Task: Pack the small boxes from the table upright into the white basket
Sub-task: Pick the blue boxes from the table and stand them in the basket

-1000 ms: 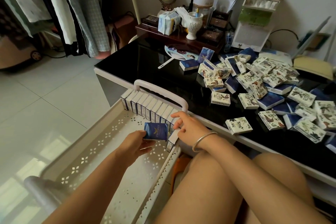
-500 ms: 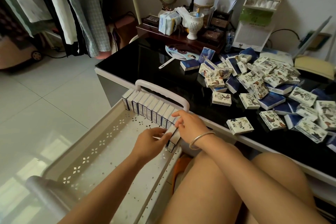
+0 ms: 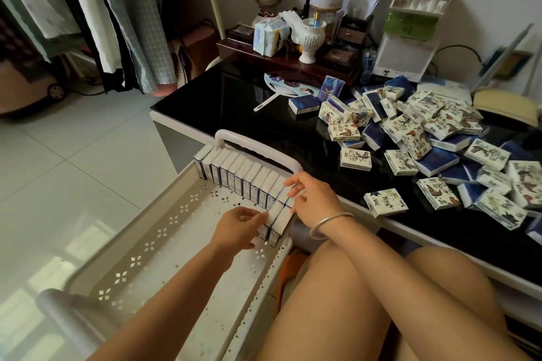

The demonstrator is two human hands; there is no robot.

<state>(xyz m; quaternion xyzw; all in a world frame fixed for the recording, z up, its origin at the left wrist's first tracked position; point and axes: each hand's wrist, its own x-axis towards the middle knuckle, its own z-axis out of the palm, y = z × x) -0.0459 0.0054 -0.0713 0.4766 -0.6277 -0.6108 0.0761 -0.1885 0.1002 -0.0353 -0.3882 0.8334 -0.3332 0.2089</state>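
Small boxes are the job, and the biggest thing they concern is the white basket [image 3: 176, 231], a long perforated tray beside the person's knees with its far handle up against the black tabletop [image 3: 234, 102]. Most of its floor shows bare. On the tabletop lies a loose pile of boxes [image 3: 425, 138], flat or overlapping, some with bird prints facing up and some dark blue. Inside the basket, along the far end, a row of boxes [image 3: 234, 176] stands on edge, packed face to face; the nearest few tilt towards the person.

The right hand [image 3: 313, 199], with a silver bracelet [image 3: 328, 223] at the wrist, rests its straight, spread fingers [image 3: 293, 183] over the tops at the near end of the row, gripping nothing. The left hand [image 3: 237, 227] has bent fingers that appear to pinch the end box [image 3: 278, 220] by its near face, seating it against its neighbour.

These look like light, thin card packs, stiff enough to stand but probably easy to dent at corners, with glossy faces that may slide on one another. On so narrow an edge each one likely topples unless it leans on the next, so a steadying hand at the row's end makes sense. The best hold seems to be thumb and fingers across the two broad faces, near the top, lowering the pack straight down.
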